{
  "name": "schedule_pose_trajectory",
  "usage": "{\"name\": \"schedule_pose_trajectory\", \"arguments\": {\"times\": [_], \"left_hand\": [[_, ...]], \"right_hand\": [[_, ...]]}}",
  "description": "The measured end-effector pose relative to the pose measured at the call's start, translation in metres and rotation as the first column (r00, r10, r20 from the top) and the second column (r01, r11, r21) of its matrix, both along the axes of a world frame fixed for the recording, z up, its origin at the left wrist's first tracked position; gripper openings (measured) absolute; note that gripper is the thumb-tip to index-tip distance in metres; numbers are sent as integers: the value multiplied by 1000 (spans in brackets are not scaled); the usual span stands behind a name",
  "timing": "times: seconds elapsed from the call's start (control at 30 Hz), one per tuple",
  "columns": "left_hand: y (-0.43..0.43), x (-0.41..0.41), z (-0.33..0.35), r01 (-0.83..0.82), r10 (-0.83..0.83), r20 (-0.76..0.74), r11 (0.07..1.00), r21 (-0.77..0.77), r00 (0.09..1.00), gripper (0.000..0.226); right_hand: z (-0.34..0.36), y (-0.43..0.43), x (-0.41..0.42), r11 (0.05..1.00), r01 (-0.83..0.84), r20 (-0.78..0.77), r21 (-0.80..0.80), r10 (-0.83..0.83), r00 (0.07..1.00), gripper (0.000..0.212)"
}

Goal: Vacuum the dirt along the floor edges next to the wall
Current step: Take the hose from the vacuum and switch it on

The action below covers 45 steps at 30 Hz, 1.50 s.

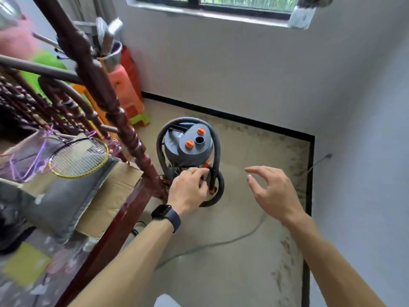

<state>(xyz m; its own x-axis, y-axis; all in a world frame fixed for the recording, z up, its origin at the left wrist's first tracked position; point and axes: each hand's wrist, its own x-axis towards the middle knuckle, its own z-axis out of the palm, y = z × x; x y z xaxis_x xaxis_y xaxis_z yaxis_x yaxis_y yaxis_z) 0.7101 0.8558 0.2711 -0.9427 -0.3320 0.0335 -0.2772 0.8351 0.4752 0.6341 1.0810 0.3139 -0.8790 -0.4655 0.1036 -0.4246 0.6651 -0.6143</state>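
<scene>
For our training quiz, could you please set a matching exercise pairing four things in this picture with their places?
Things:
1 hose
2 racket
3 watch
4 dirt

Places:
A over the cardboard box
B along the foot of the wall
C looped round the vacuum cleaner
D on the wrist of the left hand

Pairs: 1-C, 2-A, 3-D, 4-B.

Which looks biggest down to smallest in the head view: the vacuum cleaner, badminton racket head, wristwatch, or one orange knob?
1. vacuum cleaner
2. badminton racket head
3. wristwatch
4. orange knob
Nearness to the camera enlarges the watch against the knob.
</scene>
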Motion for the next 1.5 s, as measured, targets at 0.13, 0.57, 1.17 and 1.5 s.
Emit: {"name": "schedule_pose_trajectory", "arguments": {"times": [0.13,0.57,1.17,1.5], "left_hand": [[-26,-19,3,-47,47,-17,999,12,999,40],[-152,-184,-57,-74,60,225,996,53,972,38],[-232,-399,-144,-385,283,551,920,75,785,41],[-279,-471,-229,-389,314,568,921,13,761,49]], "right_hand": [[-1,-14,-27,1000,1,42,-18,0,999,24],[-61,-127,-188,995,-16,306,102,-16,952,28],[-228,-259,-474,976,-59,810,211,-141,570,13],[-374,-317,-544,913,-180,858,365,-255,447,71]]}}
